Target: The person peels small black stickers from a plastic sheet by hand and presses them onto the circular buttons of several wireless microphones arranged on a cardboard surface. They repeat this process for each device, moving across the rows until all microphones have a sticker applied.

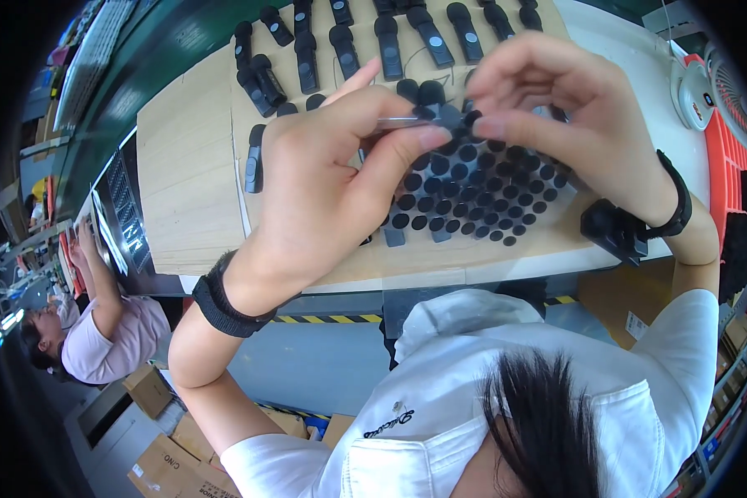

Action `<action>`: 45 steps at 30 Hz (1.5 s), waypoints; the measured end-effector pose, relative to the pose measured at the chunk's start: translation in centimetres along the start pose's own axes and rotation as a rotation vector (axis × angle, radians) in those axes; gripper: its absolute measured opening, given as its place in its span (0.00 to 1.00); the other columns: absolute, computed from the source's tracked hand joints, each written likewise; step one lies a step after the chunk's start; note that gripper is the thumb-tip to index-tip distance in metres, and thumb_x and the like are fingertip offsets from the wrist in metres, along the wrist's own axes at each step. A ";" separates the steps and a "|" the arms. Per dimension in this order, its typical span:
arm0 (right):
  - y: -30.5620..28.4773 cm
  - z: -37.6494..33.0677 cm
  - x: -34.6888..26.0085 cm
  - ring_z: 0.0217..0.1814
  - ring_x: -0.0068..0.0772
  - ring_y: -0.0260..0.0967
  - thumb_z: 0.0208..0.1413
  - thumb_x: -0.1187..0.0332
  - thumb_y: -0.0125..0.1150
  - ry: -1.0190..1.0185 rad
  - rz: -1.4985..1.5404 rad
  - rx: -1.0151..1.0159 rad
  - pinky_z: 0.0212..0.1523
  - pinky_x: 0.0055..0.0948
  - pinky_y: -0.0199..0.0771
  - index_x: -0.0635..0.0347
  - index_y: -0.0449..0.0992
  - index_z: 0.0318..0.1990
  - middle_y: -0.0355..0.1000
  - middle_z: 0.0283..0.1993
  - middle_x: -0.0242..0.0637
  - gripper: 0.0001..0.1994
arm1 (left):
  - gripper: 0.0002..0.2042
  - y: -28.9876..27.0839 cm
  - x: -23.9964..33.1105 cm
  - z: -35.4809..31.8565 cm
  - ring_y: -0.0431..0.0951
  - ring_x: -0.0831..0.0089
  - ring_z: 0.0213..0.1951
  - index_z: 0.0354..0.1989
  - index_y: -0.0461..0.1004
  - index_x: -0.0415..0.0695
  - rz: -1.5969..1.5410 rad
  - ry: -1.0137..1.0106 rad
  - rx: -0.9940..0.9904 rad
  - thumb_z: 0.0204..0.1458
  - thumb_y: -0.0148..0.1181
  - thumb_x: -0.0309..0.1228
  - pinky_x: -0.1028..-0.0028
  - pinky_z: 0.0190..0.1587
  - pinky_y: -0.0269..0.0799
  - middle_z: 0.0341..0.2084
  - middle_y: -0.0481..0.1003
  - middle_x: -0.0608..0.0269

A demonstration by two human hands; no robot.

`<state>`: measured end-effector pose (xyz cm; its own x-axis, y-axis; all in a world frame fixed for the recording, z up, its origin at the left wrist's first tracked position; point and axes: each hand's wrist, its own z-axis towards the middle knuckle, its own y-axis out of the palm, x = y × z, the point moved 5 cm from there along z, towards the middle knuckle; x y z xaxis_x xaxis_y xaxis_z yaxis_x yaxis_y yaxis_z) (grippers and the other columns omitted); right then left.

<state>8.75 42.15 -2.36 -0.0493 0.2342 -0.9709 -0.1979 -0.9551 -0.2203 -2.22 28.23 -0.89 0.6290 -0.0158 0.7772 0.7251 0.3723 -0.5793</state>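
I observe both hands through the head camera. The left hand (332,170) grasps a thin pale piece (398,122) between thumb and forefinger. The right hand (585,112) is just beside it, fingers curled, thumb near the piece; I cannot tell whether it grips anything. The black discs (460,172) are grouped in close rows over the cardboard (183,174), between the hands. Black round-headed devices (388,50) lie in rows beyond.
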 end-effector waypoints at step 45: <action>-5.2 8.1 3.6 0.41 0.21 0.70 0.49 0.82 0.64 -0.290 -0.174 -0.281 0.46 0.23 0.64 0.64 0.56 0.49 0.76 0.33 0.32 0.24 | 0.07 3.8 -3.9 5.4 0.69 0.80 0.14 0.23 0.71 0.37 -0.273 -0.053 -0.498 0.49 0.63 0.21 0.59 0.70 0.47 0.09 0.71 0.64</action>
<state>1.63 49.43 -3.92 -0.3196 0.3987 -0.8596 0.0441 -0.8999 -0.4338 -3.43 34.71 -4.77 0.3950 0.0013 0.9187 0.9119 -0.1217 -0.3920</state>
